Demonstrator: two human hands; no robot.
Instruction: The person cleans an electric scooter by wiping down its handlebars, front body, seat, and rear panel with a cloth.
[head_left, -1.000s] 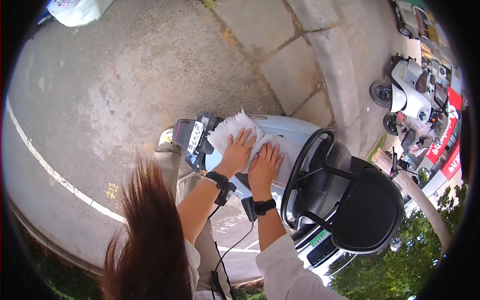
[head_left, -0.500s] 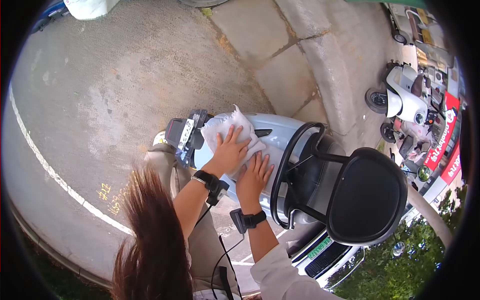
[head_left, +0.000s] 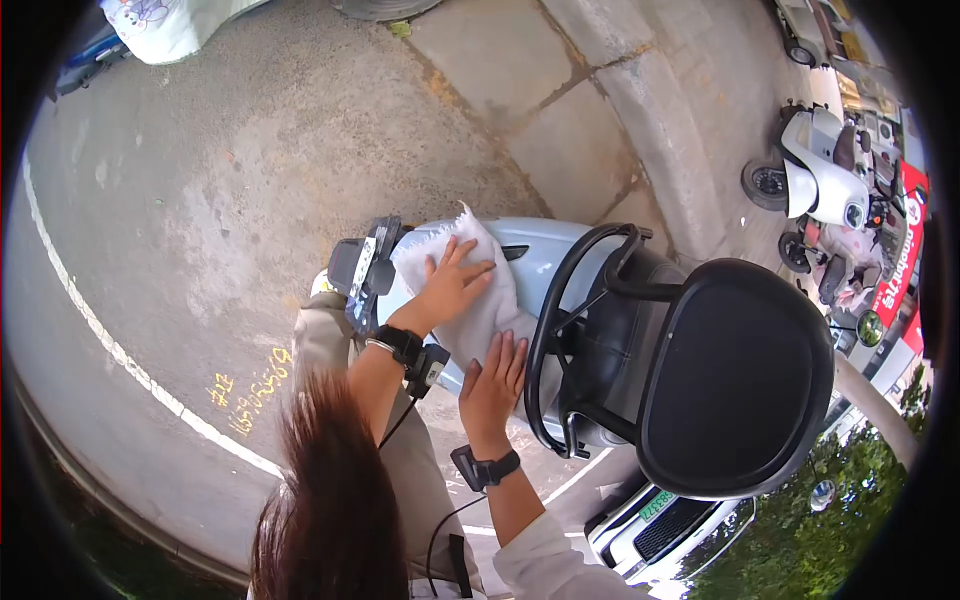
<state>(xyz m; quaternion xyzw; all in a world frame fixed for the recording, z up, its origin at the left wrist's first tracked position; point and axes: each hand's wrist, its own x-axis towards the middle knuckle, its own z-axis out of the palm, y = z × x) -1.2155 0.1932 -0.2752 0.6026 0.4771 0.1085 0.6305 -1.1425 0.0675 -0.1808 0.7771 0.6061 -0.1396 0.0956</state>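
A light blue scooter has a white cloth spread over its rear body. My left hand lies on the cloth near the tail end, its fingers apart. On the cloth's lower part, closer to the seat, rests my right hand, palm down with fingers extended. Both wrists wear black bands with small devices. Beside my right hand a black metal rail curves around the black seat. A round-cornered black backrest stands beyond it. The number plate is at the tail, left of the cloth.
A white scooter is parked at the upper right, with a red sign behind it. A white car with a green plate stands below the backrest. Long dark hair hangs in view at the lower left.
My right hand has slid down and slightly left, widening the gap between my hands. My left hand has shifted left and up, and the cloth is more spread out. The camera view has moved too.
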